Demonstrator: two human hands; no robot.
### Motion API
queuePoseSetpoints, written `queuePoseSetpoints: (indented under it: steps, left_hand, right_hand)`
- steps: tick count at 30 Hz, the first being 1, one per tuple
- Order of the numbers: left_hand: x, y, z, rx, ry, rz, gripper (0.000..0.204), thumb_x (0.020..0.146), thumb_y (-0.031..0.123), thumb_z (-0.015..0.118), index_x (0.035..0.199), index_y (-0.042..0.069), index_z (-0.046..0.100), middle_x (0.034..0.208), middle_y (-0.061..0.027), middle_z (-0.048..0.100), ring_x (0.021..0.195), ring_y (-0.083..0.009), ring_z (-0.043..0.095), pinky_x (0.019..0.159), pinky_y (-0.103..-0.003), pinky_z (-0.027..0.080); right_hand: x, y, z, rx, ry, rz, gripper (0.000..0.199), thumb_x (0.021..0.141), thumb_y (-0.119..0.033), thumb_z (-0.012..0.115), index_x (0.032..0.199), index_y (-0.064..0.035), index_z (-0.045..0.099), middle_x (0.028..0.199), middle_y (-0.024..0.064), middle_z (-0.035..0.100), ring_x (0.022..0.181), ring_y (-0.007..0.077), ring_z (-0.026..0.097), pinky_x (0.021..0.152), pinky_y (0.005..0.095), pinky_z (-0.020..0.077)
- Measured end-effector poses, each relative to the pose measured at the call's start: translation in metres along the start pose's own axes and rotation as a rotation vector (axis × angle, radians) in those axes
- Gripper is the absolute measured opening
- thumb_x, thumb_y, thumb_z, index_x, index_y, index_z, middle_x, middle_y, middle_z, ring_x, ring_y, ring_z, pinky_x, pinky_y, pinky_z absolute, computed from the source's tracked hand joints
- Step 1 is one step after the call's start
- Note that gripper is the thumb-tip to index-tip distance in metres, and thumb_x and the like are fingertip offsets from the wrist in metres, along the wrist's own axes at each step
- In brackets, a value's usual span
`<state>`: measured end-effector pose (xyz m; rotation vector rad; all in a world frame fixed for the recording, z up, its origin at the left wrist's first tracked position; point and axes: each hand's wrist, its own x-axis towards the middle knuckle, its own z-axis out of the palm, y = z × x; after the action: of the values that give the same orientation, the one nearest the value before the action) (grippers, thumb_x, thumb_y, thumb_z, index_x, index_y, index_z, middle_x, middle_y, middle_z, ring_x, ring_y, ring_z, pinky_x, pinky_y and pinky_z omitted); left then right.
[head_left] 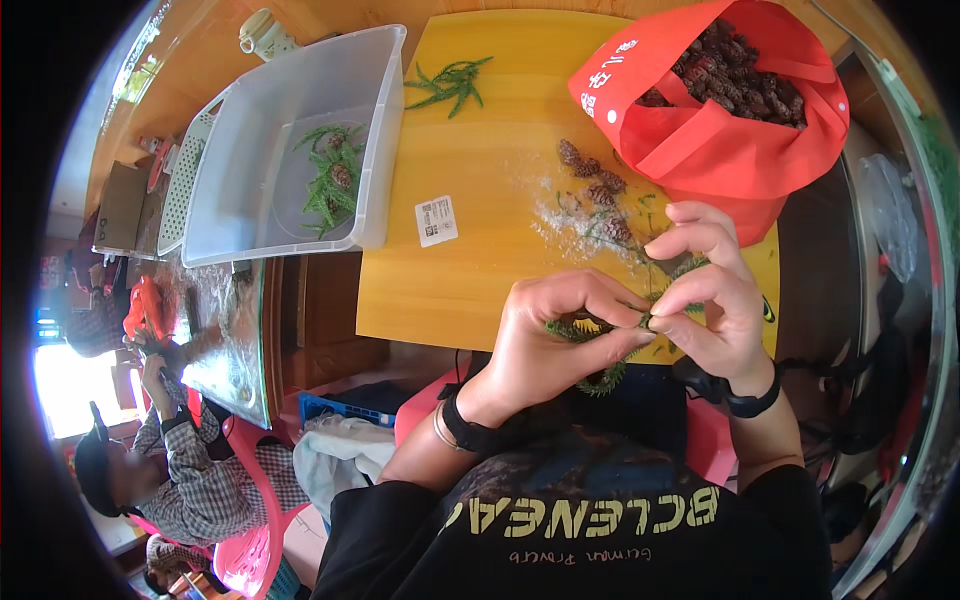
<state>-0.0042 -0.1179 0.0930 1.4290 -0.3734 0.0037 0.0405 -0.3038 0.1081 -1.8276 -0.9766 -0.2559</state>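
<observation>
L hand [545, 345] and R hand [705, 295] both pinched shut on green sprig w/ cone [590, 335] at near edge of yellow table [480, 200], loose cones [595, 185] beyond, red bag [720, 100] of cones far R, clear tub [290, 140] w/ sprigs far L

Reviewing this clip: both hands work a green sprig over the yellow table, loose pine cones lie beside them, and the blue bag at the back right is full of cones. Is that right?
One detail is off: the bag is red, not blue. The head view shows it at the back right, full of dark cones. The rest holds: the left hand and right hand pinch a green sprig over the yellow table, with loose pine cones nearby.
</observation>
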Motion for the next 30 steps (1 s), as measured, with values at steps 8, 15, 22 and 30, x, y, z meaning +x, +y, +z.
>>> queuePoseSetpoints:
  steps: [8,15,22,30]
  left_hand:
    - [-0.002,0.0,-0.002,-0.03,-0.01,-0.03,0.011,0.071,-0.002,0.072,0.075,0.003,0.063,0.082,-0.0065,0.065,0.073,-0.0103,0.061,0.064,-0.023,0.048]
    - [-0.003,-0.005,0.001,0.314,0.033,0.171,0.016,0.067,-0.005,0.074,0.072,0.003,0.061,0.08,-0.0107,0.066,0.071,-0.0143,0.064,0.062,-0.024,0.049]
    - [-0.002,-0.002,0.001,0.129,0.032,0.103,0.017,0.066,-0.006,0.074,0.072,0.002,0.061,0.082,-0.0112,0.066,0.073,-0.0147,0.064,0.063,-0.024,0.05]
    - [-0.003,0.001,-0.002,0.011,-0.004,-0.033,0.011,0.07,-0.002,0.072,0.074,0.003,0.063,0.081,-0.0064,0.065,0.072,-0.0117,0.062,0.065,-0.024,0.049]
  right_hand:
    - [0.003,-0.003,-0.006,-0.013,-0.064,0.013,0.015,0.063,-0.009,0.075,0.076,-0.0119,0.068,0.102,0.0043,0.06,0.109,0.0309,0.046,0.091,0.0403,0.0387]
    - [-0.005,-0.003,-0.002,-0.065,-0.071,0.07,0.014,0.063,-0.005,0.074,0.074,-0.01,0.067,0.102,0.0039,0.061,0.111,0.0316,0.046,0.091,0.041,0.0384]
    - [-0.01,-0.009,-0.004,-0.041,0.003,0.126,0.016,0.063,-0.003,0.074,0.075,-0.0099,0.066,0.1,0.0028,0.061,0.11,0.0312,0.047,0.09,0.0405,0.0393]
    - [-0.003,-0.017,-0.005,-0.28,-0.004,-0.042,0.018,0.06,-0.005,0.075,0.074,-0.0097,0.064,0.097,0.0021,0.062,0.104,0.0315,0.05,0.083,0.0393,0.0415]
